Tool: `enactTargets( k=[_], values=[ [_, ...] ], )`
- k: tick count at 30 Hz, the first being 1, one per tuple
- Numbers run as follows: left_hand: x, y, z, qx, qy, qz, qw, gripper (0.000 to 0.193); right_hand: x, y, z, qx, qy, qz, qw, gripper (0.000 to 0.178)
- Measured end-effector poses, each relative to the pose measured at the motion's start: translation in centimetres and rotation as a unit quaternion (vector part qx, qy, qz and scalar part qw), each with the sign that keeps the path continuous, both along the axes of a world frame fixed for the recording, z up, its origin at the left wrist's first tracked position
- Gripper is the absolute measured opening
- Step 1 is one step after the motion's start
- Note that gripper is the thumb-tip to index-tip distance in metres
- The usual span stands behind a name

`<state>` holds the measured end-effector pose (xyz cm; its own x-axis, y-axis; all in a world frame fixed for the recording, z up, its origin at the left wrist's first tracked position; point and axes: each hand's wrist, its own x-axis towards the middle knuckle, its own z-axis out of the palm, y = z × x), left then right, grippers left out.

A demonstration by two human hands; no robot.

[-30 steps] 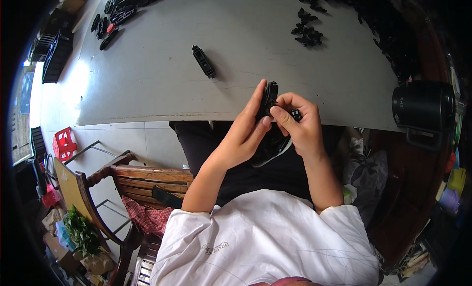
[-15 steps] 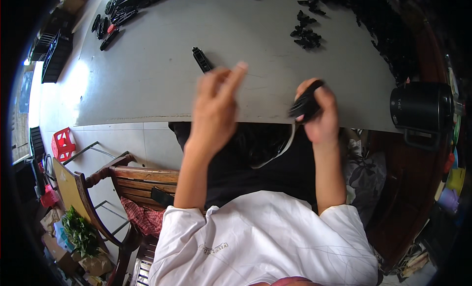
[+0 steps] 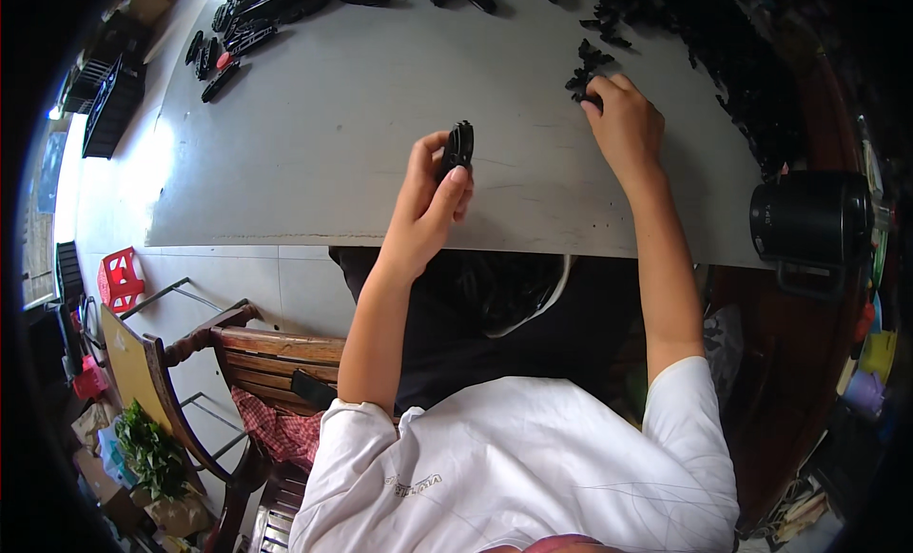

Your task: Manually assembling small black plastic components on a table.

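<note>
My left hand (image 3: 430,196), raised over the near part of the table, is closed around an elongated black plastic part (image 3: 458,146) held upright between thumb and fingers. My right hand (image 3: 623,120) reaches forward, its fingertips pinched at a small cluster of black plastic pieces (image 3: 592,57). A small dark piece shows at those fingertips, partly hidden by the fingers.
Long black parts (image 3: 249,35) pile up at the far left of the grey table (image 3: 314,163), beside a small red piece (image 3: 225,60). A heap of small black pieces (image 3: 732,77) lines the right side. A black mug (image 3: 808,215) stands near the right edge.
The long part that lay on the table is now in my left hand. My right hand has left the near edge, where it held a black part, and moved forward to the small pieces.
</note>
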<state>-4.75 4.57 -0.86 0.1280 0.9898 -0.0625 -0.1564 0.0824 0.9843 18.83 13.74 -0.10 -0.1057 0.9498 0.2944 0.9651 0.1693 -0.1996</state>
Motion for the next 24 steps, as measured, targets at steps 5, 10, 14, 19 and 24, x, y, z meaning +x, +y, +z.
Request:
enactTargets(
  k=[5, 10, 14, 19, 24],
  values=[
    [0.3, -0.3, 0.1, -0.085, -0.173, -0.047, 0.980, 0.035, -0.1, -1.0, 0.1, 0.040, -0.038, -0.004, 0.998, 0.012],
    [0.5, -0.2, 0.0, -0.099, -0.176, -0.059, 0.978, 0.034, -1.7, -3.4, 0.7, 0.154, 0.088, 0.049, 0.983, 0.012],
    [1.1, -0.2, -0.3, -0.094, -0.163, -0.044, 0.981, 0.037, -3.3, -5.5, 1.0, -0.154, 0.514, 0.064, 0.841, 0.010],
    [1.0, -0.5, -0.5, -0.034, -0.037, -0.072, 0.996, 0.052, -5.5, -7.3, 2.4, -0.335, 0.508, 0.155, 0.778, 0.012],
    [1.0, -0.8, -0.8, 0.033, 0.035, -0.113, 0.992, 0.056, -6.6, -7.3, 3.1, -0.264, 0.479, 0.155, 0.823, 0.009]
  ],
)
